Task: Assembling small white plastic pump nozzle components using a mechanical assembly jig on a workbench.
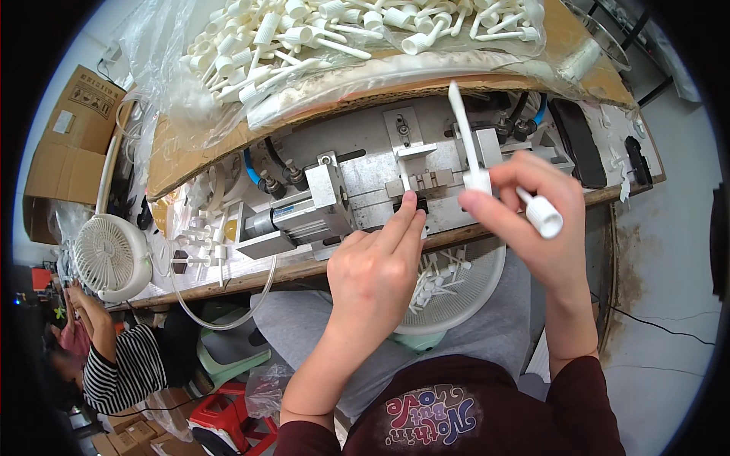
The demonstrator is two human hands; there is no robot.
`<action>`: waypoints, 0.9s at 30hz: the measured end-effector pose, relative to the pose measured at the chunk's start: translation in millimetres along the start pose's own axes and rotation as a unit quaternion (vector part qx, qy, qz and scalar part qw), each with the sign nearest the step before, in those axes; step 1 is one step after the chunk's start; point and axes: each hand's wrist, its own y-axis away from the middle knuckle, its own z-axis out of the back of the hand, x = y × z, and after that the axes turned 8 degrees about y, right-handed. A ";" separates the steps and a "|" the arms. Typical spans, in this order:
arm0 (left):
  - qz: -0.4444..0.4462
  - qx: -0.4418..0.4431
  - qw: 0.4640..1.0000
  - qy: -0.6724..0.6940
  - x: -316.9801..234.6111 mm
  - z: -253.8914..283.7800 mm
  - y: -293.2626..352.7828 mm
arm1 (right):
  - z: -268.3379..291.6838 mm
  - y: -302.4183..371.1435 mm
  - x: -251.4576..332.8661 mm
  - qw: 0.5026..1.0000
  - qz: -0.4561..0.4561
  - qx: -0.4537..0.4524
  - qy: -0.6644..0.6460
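My right hand (544, 209) is closed, pinching a white ribbed cap with a long pointed stem (465, 133) between thumb and index finger. The stem stands up and away from me. A second white stemmed cap (544, 217) is tucked against the same hand's fingers. Two fingers of my left hand (374, 267) stretch forward, their tips at the metal jig (430, 181) on the bench. There a short white stem (404, 176) shows just beyond the fingertips; what lies under them is hidden, as is the left thumb.
Past the jig, a cardboard sheet (334, 110) bears a plastic bag of white stemmed caps (342, 34). A pneumatic cylinder (296, 216) sits left of the jig. On my lap rests a white basket (483, 285) of parts. A fan (112, 257) and phone (578, 143) flank the bench; another person (125, 368) works left.
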 end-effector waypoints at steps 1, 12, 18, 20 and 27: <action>0.000 -0.003 1.000 0.013 -0.4 0.8 -0.2 | 2.7 6.2 0.8 1.000 -0.014 0.021 0.000; -0.073 -0.103 0.960 0.251 -8.4 12.3 8.1 | 2.7 24.3 3.2 0.956 -0.112 0.223 -0.154; -0.053 -0.080 0.994 0.051 4.7 5.0 13.1 | 11.9 29.0 -7.2 0.939 -0.107 0.188 -0.268; -0.050 -0.042 0.998 0.007 2.9 3.1 7.4 | 10.1 30.1 -4.1 0.909 -0.110 0.166 -0.365; -0.071 0.020 0.996 -0.045 6.5 4.2 -8.4 | 12.3 38.1 -2.0 0.912 -0.078 0.103 -0.390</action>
